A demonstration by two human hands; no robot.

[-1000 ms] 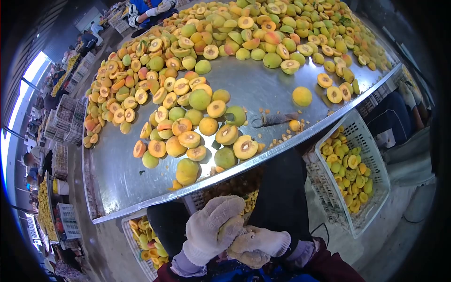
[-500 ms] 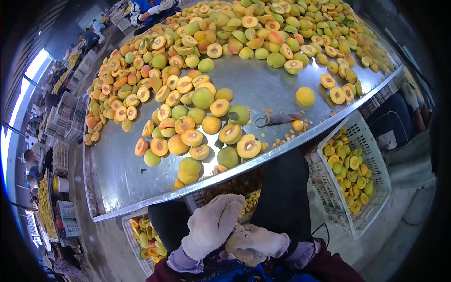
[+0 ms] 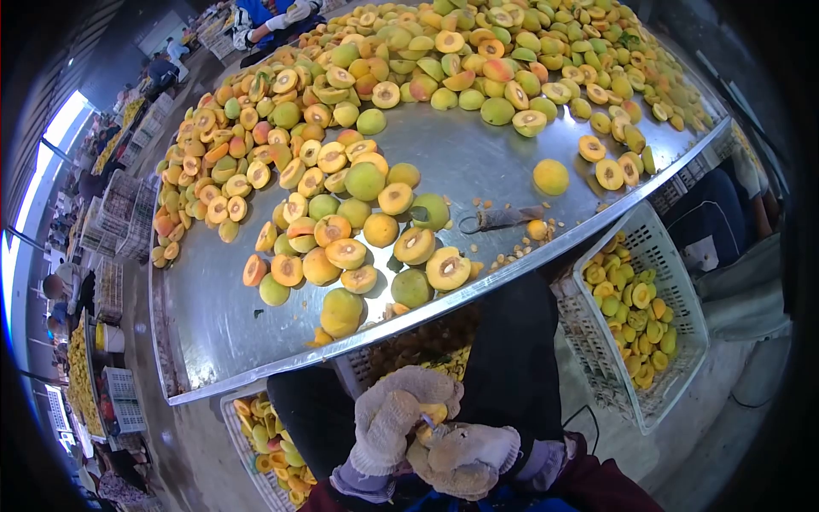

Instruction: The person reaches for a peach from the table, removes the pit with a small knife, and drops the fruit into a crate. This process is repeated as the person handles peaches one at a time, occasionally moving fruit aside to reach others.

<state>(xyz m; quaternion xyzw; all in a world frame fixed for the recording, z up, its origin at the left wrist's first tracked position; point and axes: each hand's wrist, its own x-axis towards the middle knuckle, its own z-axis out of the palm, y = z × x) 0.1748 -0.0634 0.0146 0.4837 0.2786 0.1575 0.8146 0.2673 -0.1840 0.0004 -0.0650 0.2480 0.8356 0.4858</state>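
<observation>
My left hand (image 3: pixel 394 422), in a dirty whitish glove, is closed around a small yellow-orange piece of fruit (image 3: pixel 434 413) above my lap. My right hand (image 3: pixel 467 456), gloved as well, is closed right beside it, touching it. A small metallic bit shows between the hands, perhaps part of a tool in the right hand, but most of it is hidden. In front, a metal table (image 3: pixel 478 154) bears a large heap of halved and whole yellow-green fruit (image 3: pixel 409 51).
A tool with a metal loop (image 3: pixel 503 218) lies near the table edge among loose pits. Crates of fruit halves stand at the right (image 3: pixel 695 341) and lower left (image 3: pixel 247 444). Across the table are a co-worker's gloved hands (image 3: pixel 290 15); other people work at far left.
My left hand has turned and shifted slightly, so the fruit piece and metallic bit now show. The co-worker's hands across the table have moved. The view has shifted slightly.
</observation>
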